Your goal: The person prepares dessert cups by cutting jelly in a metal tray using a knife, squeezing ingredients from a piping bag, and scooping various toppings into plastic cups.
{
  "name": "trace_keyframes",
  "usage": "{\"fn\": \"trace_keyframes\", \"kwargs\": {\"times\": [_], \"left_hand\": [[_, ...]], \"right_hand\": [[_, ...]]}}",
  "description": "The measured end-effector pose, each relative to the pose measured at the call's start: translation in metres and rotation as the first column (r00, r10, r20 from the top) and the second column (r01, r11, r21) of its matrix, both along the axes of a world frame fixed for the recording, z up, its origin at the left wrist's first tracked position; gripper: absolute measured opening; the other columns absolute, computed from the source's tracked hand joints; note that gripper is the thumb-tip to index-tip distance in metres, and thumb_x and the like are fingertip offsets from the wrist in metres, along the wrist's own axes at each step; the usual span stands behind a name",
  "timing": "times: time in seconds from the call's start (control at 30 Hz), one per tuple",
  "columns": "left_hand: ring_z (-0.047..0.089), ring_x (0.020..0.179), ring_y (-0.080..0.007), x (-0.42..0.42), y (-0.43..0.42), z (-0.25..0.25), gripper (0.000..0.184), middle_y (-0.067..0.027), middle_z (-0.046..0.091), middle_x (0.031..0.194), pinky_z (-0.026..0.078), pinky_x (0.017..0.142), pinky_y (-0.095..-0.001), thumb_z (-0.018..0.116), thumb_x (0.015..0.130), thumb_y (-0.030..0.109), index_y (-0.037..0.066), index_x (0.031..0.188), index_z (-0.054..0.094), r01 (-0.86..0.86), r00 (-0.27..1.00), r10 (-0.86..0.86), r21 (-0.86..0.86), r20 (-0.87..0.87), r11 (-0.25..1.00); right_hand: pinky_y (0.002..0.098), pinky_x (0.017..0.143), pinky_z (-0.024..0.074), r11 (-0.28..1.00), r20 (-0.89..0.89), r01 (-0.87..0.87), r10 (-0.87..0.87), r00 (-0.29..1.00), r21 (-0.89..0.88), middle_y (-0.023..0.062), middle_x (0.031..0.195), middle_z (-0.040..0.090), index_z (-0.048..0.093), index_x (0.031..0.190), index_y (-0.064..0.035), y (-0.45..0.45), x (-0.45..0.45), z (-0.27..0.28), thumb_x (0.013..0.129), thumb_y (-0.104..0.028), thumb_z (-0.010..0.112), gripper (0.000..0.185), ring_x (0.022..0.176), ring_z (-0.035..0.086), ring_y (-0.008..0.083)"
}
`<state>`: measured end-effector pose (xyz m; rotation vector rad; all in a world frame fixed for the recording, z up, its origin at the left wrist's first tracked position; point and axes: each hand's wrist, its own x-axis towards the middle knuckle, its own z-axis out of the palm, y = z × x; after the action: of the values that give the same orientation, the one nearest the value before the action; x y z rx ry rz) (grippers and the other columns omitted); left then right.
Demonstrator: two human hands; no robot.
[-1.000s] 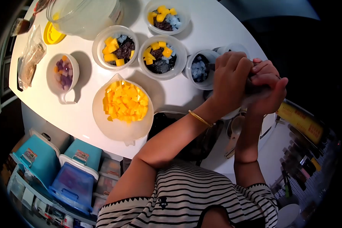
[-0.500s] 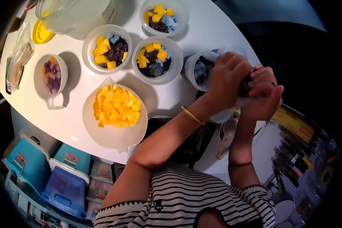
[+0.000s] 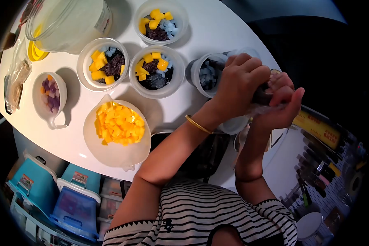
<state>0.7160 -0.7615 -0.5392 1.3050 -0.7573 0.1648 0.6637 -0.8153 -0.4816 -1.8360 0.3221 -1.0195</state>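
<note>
My left hand [image 3: 242, 84], with a yellow bangle on its wrist, is closed at the right side of the table. Against it, my right hand [image 3: 279, 102] has its fingers curled. Between them is a dark, partly see-through item [image 3: 261, 97], mostly hidden by the fingers. Just left of my left hand stands a clear cup [image 3: 209, 76] with dark jelly and pale cubes. Three round tubs [image 3: 156, 71], [image 3: 103, 64], [image 3: 160, 22] hold yellow cubes, dark grains and pale cubes.
A spouted bowl of yellow cubes [image 3: 119, 123] and a small handled cup of purple and orange pieces [image 3: 50, 96] stand on the white table [image 3: 76, 143]. A large clear container [image 3: 69, 26] is at the back left. Storage boxes [image 3: 76, 205] are below left.
The tubs and bowls on the table have shifted left in view. Both hands remain together around the dark item, slightly further left in view.
</note>
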Motion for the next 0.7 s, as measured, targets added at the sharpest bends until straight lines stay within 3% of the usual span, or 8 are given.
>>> {"fn": "trace_keyframes", "kwargs": {"times": [0.27,0.7], "left_hand": [[0.048,0.068,-0.0276,-0.001,0.000,-0.001,0.031,-0.0060,0.048,0.068,0.038,0.064,-0.0360,0.069,0.054,0.026,0.009,0.071,0.049,0.014,0.999,-0.015,-0.013,-0.034,1.000],[0.046,0.065,-0.0271,-0.002,0.002,0.003,0.031,-0.0062,0.047,0.067,0.037,0.060,-0.0348,0.070,0.053,0.021,0.008,0.070,0.048,0.034,0.996,-0.037,-0.040,-0.087,0.999]], "right_hand": [[0.0278,0.056,0.0367,1.000,-0.068,-0.013,0.014,0.998,0.018,0.0035,0.044,0.038,0.034,0.044,-0.0102,-0.004,0.000,0.003,0.093,-0.032,0.029,0.054,0.043,0.040,0.0118],[0.0271,0.050,0.0345,0.981,-0.136,0.086,-0.110,0.985,-0.171,0.0024,0.042,0.033,0.031,0.044,-0.0110,0.004,0.007,0.014,0.092,-0.036,0.032,0.055,0.041,0.037,0.0123]]}}
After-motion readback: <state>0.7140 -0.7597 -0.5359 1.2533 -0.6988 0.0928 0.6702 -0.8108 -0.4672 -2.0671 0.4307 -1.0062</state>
